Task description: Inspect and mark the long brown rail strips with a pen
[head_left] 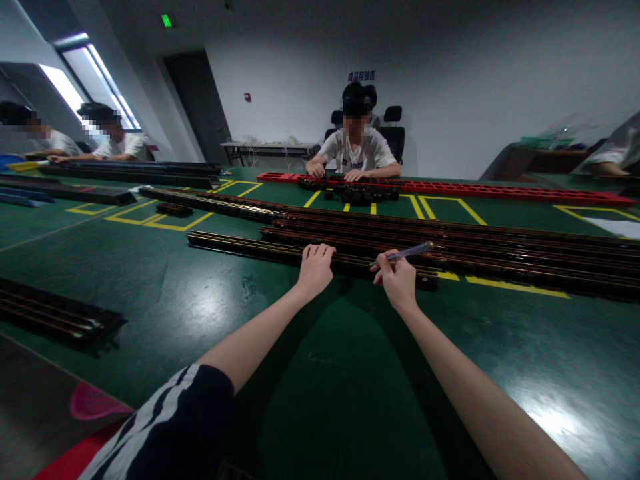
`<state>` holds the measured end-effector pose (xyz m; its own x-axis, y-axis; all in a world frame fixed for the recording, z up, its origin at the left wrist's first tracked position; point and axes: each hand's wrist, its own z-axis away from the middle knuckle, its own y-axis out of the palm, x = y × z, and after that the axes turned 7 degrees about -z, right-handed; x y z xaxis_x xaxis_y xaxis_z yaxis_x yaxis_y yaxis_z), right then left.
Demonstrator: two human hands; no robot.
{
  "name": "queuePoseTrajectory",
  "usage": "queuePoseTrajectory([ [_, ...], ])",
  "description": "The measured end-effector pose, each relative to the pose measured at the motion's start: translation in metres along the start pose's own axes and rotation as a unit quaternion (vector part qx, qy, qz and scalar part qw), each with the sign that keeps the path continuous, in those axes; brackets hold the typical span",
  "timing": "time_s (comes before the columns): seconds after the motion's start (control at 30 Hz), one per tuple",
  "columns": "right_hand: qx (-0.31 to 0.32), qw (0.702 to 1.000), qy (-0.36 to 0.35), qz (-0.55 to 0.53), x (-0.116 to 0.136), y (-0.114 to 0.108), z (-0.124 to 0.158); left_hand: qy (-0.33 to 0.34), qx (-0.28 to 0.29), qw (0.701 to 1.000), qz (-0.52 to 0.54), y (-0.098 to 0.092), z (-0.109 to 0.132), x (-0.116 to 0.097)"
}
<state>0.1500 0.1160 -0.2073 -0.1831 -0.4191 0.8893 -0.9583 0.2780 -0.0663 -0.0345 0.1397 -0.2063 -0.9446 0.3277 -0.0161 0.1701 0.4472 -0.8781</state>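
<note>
A long dark rail with brass-coloured strips (235, 245) lies across the green table in front of me. My left hand (317, 270) is on this rail, fingers bent over its top and far side; the thumb is mostly hidden. Closed round a clear pen with a purplish barrel (413, 251), my right hand (399, 280) is a little further right. The pen slants, its lower end close to the rail's surface. Right behind this rail lie several similar dark rails (500, 250), side by side and reaching to the right.
Across the table a person (357, 150) has both hands at a pile of small dark parts (357, 190) beside a long red slotted tray (500, 189). More rails (55, 313) lie at the near left. Further dark bars (130, 175) and two people are at the far left.
</note>
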Motion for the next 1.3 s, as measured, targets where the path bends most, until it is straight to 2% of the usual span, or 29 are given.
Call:
queuePoseTrajectory([
  [0.5, -0.071, 0.997, 0.002, -0.018, 0.0042, -0.0007, 0.0012, 0.016, -0.028, 0.999, 0.034, -0.0009, 0.0004, 0.0013],
  [0.7, -0.044, 0.999, 0.002, -0.003, 0.0022, -0.0026, 0.0001, 0.024, -0.02, 0.998, 0.048, -0.0009, 0.0005, 0.0011],
  [0.93, -0.039, 0.999, 0.002, -0.005, 0.0032, -0.003, 0.0003, 0.05, -0.01, 0.998, 0.043, 0.0029, 0.0006, 0.0017],
  [1.3, -0.036, 0.999, 0.0, -0.011, 0.0044, -0.002, -0.0001, 0.056, -0.02, 0.998, 0.022, 0.0067, 0.0007, 0.0028],
])
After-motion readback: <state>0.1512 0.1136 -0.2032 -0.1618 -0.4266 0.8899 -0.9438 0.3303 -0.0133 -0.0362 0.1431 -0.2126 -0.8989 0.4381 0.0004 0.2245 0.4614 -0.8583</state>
